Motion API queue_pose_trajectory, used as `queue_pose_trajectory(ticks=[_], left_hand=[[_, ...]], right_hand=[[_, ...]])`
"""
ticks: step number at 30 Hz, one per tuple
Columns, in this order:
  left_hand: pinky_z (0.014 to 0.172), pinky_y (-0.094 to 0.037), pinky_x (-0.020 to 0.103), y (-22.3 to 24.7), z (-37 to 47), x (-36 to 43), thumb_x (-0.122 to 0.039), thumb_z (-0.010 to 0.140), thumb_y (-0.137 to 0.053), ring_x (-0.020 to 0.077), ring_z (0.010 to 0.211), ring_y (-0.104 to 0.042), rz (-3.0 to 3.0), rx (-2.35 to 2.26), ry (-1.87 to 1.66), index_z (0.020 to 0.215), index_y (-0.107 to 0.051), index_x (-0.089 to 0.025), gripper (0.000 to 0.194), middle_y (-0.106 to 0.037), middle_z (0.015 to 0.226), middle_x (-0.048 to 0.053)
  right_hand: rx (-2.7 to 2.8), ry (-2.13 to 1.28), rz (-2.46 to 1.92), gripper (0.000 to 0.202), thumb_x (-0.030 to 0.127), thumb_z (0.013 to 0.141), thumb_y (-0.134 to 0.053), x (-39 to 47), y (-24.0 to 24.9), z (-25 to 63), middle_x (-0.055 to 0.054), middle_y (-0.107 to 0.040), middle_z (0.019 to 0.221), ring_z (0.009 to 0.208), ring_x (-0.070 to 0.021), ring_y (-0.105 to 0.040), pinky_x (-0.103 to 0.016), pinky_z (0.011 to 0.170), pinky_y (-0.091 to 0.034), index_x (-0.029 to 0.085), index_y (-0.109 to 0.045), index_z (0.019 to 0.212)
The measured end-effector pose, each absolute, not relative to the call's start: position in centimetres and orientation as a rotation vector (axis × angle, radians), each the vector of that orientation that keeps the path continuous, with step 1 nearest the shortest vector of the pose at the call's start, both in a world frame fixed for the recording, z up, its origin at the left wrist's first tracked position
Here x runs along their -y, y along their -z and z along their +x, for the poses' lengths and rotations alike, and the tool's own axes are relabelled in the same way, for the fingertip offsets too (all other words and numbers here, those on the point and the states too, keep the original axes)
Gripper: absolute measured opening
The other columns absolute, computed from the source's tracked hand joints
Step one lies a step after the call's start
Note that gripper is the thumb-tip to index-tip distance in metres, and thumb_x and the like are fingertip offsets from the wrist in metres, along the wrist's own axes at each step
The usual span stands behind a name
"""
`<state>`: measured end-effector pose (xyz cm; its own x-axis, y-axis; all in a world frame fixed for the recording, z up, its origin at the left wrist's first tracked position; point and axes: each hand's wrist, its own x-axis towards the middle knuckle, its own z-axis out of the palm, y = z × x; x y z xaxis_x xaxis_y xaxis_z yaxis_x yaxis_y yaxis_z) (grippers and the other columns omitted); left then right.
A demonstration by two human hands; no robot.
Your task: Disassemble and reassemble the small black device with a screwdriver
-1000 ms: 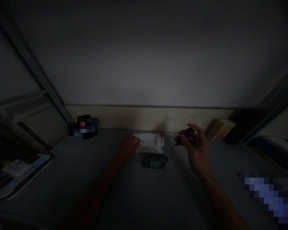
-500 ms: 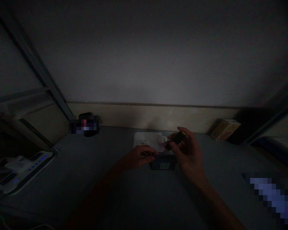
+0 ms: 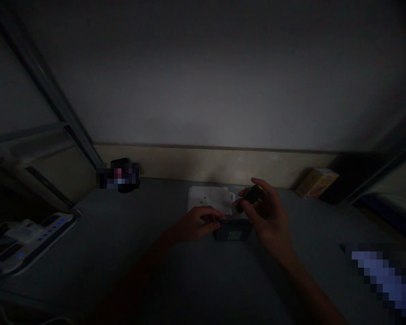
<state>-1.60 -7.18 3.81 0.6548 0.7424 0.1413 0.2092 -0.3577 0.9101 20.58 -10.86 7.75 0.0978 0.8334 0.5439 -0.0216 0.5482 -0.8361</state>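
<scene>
In dim light, a small dark box with a row of slots along its top edge and a pale label stands on the grey table. My left hand grips the upper left corner of this box between thumb and fingers. Closed around the dark handle of a screwdriver with a yellow end is my right hand. The screwdriver slants down to the left, its lower end over the top of the box; whether the tip touches is too dark to tell. Behind the box lies a white paper with small dark specks on it.
A white power strip with blue lights and cables lies at the left. A black object, partly blurred out, stands at the back left. The back right holds a yellowish carton. A pixelated bright screen is at the right.
The box and both hands have shifted very slightly to the right. Both grips look the same as before.
</scene>
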Motion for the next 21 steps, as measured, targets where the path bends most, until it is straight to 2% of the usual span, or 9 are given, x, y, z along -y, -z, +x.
queue_pose_trajectory(ticks=[3, 8, 14, 17, 19, 21], left_hand=[[0.090, -0.052, 0.033, -3.9, -1.5, 7.3, -0.034, 0.096, -0.067, 0.0211, 0.101, -0.068, 1.883, -0.745, -0.688, 0.120, -0.074, -0.020, 0.028, -0.075, 0.113, 0.008], [0.090, -0.052, 0.033, -3.4, -1.2, 7.5, -0.034, 0.096, -0.068, 0.0209, 0.099, -0.068, 1.875, -0.760, -0.710, 0.119, -0.073, -0.020, 0.028, -0.074, 0.111, 0.008], [0.090, -0.051, 0.034, -3.0, -0.8, 7.6, -0.035, 0.096, -0.067, 0.0212, 0.099, -0.066, 1.854, -0.744, -0.744, 0.117, -0.072, -0.019, 0.027, -0.072, 0.111, 0.008], [0.088, -0.050, 0.032, -3.3, -0.6, 7.9, -0.032, 0.096, -0.068, 0.0200, 0.096, -0.066, 1.852, -0.731, -0.768, 0.115, -0.072, -0.019, 0.024, -0.072, 0.109, 0.008], [0.086, -0.050, 0.031, -3.6, -0.4, 8.1, -0.031, 0.096, -0.068, 0.0188, 0.093, -0.065, 1.861, -0.703, -0.778, 0.110, -0.073, -0.018, 0.020, -0.072, 0.106, 0.007], [0.084, -0.050, 0.030, -3.8, -0.3, 8.2, -0.030, 0.096, -0.067, 0.0179, 0.090, -0.065, 1.872, -0.671, -0.784, 0.106, -0.073, -0.018, 0.017, -0.071, 0.102, 0.007]], right_hand=[[1.366, -0.737, -0.801, 0.051, 0.025, 0.093, -0.070, 11.1, -7.9, 20.7, -0.003, -0.067, 0.109, 0.084, -0.0173, -0.073, -0.034, 0.075, -0.063, 0.038, -0.054, 0.140], [1.510, -0.661, -0.857, 0.046, 0.029, 0.095, -0.069, 11.7, -8.9, 20.4, -0.005, -0.062, 0.122, 0.103, -0.0219, -0.068, -0.042, 0.090, -0.059, 0.041, -0.058, 0.139], [1.580, -0.832, -0.785, 0.046, 0.034, 0.103, -0.054, 12.1, -9.7, 19.8, -0.007, -0.064, 0.124, 0.104, -0.0261, -0.066, -0.050, 0.094, -0.056, 0.040, -0.048, 0.148], [1.543, -0.730, -0.835, 0.047, 0.035, 0.097, -0.064, 11.7, -9.4, 19.9, -0.006, -0.060, 0.127, 0.106, -0.0248, -0.063, -0.045, 0.093, -0.056, 0.039, -0.052, 0.141], [1.479, -0.632, -0.885, 0.049, 0.032, 0.090, -0.074, 11.3, -9.1, 20.0, -0.003, -0.060, 0.114, 0.093, -0.0208, -0.062, -0.038, 0.083, -0.058, 0.037, -0.055, 0.135], [1.421, -0.621, -0.915, 0.047, 0.030, 0.088, -0.075, 10.9, -8.9, 20.1, -0.001, -0.059, 0.101, 0.084, -0.0181, -0.061, -0.033, 0.073, -0.058, 0.036, -0.057, 0.131]])
